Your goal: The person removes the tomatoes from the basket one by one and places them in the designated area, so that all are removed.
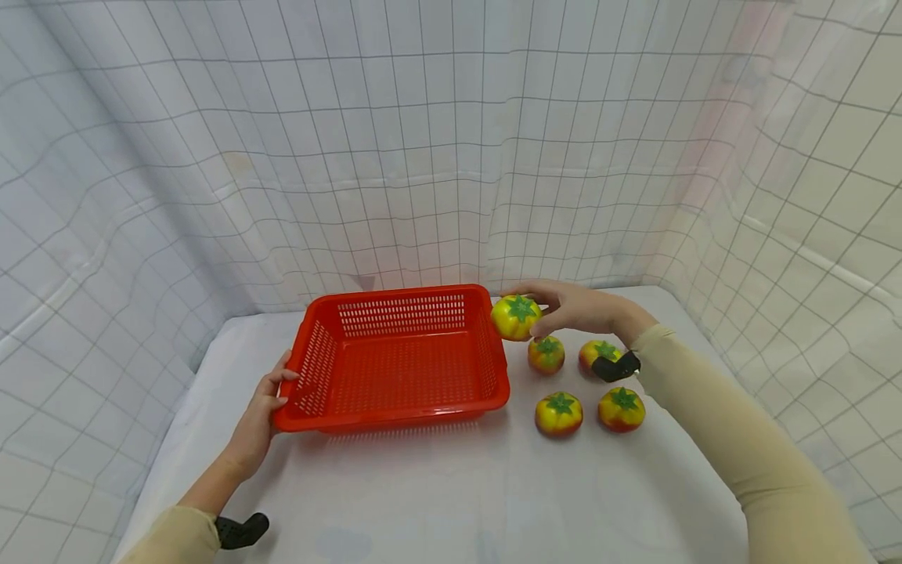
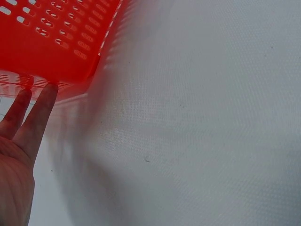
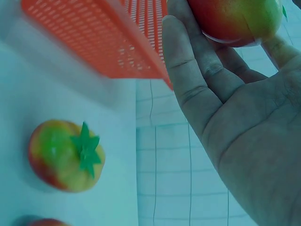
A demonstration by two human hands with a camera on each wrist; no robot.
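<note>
A red plastic basket with slotted walls stands on the white table, with nothing inside it. My left hand holds its left rim, and in the left wrist view two fingers touch the outer wall. Just beside the basket's right rim, my right hand grips a yellow-and-red tomato with a green star-shaped leaf top. That tomato is raised off the table, between thumb and fingers in the right wrist view.
Several similar tomatoes lie right of the basket: one below my right hand, one partly behind the black wrist strap, and two nearer ones. White grid-patterned curtains enclose the table at the back and sides.
</note>
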